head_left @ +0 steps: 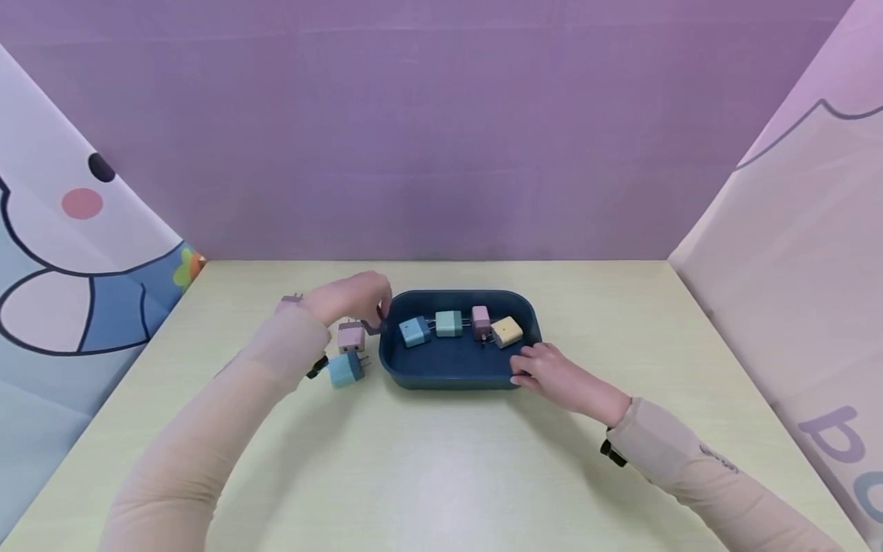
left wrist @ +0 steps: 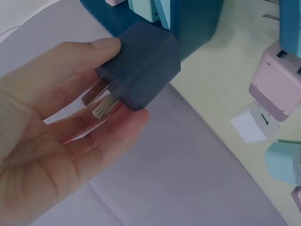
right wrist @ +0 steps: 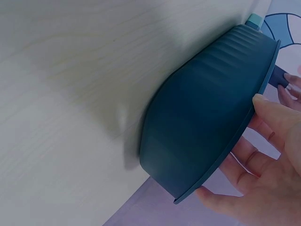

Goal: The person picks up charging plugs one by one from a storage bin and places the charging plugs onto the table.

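Observation:
My left hand pinches a dark navy plug-in charger between thumb and fingertips, at the left end of a dark blue tray. Two metal prongs on the charger point back toward the palm in the left wrist view. Inside the tray lie a blue charger, a mint one, a pink one and a yellow one. At the tray's front right corner, my right hand grips the rim, thumb on the outer side in the right wrist view.
Left of the tray, a pink charger and a blue charger lie on the pale table. The left wrist view also shows a white charger and a mint charger there. A purple backdrop stands behind the table.

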`<state>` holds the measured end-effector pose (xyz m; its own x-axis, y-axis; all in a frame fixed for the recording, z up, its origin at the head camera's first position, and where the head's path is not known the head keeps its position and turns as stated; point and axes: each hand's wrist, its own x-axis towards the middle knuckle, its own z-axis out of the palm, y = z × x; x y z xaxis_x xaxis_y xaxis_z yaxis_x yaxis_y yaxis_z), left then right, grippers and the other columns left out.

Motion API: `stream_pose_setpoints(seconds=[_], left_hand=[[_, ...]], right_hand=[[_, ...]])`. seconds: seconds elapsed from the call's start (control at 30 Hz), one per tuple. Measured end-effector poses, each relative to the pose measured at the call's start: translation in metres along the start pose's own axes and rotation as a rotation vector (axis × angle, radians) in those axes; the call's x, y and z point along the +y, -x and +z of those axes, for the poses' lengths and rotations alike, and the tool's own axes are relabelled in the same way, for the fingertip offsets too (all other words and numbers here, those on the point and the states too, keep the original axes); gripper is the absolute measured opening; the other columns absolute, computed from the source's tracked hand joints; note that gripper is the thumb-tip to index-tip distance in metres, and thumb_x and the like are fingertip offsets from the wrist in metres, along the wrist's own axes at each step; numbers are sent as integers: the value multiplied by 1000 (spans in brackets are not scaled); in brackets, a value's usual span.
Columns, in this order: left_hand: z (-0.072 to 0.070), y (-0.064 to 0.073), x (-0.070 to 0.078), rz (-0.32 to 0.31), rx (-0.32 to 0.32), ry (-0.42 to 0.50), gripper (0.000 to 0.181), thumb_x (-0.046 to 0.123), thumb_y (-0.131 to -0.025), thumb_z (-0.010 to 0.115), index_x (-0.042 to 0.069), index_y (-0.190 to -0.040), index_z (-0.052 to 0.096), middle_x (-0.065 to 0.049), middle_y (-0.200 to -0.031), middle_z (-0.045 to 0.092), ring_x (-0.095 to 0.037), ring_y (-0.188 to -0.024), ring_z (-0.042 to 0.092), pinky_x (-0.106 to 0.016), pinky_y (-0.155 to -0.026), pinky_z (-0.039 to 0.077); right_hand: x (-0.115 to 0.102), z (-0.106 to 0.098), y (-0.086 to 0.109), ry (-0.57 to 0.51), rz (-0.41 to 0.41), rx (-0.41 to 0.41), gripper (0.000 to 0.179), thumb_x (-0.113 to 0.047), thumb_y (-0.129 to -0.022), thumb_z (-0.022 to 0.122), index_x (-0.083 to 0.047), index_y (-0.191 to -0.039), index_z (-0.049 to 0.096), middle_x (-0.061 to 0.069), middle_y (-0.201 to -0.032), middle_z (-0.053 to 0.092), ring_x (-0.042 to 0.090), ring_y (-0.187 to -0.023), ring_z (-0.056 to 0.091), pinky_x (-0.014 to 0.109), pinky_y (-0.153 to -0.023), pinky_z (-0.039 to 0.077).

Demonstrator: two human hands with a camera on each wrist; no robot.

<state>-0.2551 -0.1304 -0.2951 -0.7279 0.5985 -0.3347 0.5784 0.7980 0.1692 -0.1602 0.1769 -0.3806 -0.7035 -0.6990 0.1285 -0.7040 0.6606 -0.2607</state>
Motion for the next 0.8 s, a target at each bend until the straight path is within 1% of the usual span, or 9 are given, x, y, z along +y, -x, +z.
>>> stream_pose_setpoints(seconds=[0.07, 0.27, 0.5, 0.6, 0.8], left_hand=[[1, 4, -3, -8, 1, 6, 15, -2, -73, 65, 2, -86, 68, -7, -84, 64, -17, -73, 58, -29, -67, 50], [4, 16, -10, -65, 6, 42, 14, -2, -72, 64, 4, -85, 68, -5, -83, 63, -15, -71, 57, -29, -67, 50], [10, 27, -21, -19, 54, 44, 13, -6, -69, 63, 3, -78, 68, -4, -78, 62, -15, -67, 54, -28, -63, 48], [13, 31, -25, -44, 52, 68, 14, -5, -70, 64, 3, -80, 68, -4, -78, 62, -15, -68, 53, -28, -63, 48], [18, 38, -33, -105, 53, 110, 15, -3, -72, 66, 2, -86, 68, -7, -83, 63, -17, -72, 54, -33, -71, 48]], right_hand=[[0, 0, 0, 3, -2, 1, 18, -14, -83, 61, -15, -72, 47, -9, -66, 36, 11, -63, 32, 27, -66, 27], [-1, -1, -1, 9, -7, 3, 18, -14, -82, 61, -15, -72, 47, -9, -66, 36, 11, -63, 32, 27, -65, 27], [-1, -2, -1, 3, 2, -7, 17, -15, -83, 61, -15, -72, 47, -9, -66, 36, 11, -63, 32, 28, -66, 27], [-1, -2, -1, 1, 8, -10, 17, -15, -83, 61, -16, -72, 47, -9, -66, 36, 11, -63, 32, 28, -66, 27], [-1, -1, -1, 0, 12, -13, 16, -15, -83, 61, -15, -72, 48, -9, -66, 36, 11, -63, 32, 28, -66, 27]])
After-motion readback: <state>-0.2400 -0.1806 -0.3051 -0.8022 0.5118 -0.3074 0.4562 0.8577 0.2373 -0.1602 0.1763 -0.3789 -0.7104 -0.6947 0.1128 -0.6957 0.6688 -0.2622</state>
